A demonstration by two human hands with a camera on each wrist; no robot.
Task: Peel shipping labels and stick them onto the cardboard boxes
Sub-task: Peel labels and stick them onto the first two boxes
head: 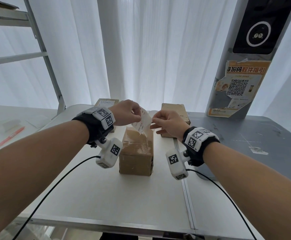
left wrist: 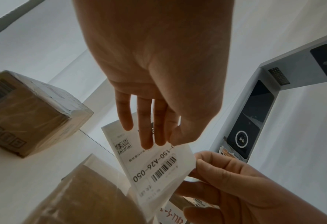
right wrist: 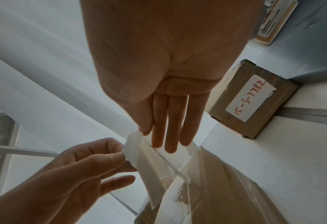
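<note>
At the far left of the white worktop (head: pixel 92 196) lies a red pen (head: pixel 11 136), and behind the wrists a taped cardboard box (head: pixel 107 102) stands at the back. Nearer the middle, the left hand (head: pixel 126 112) pinches the upper edge of a white shipping label (head: pixel 142 123), held in the air just above the central taped box (head: pixel 137 153). The right hand (head: pixel 169 122) pinches the label's opposite edge. Right of it stands another box (head: pixel 174 110) bearing a handwritten sticker, beside a grey kiosk (head: pixel 245 66).
</note>
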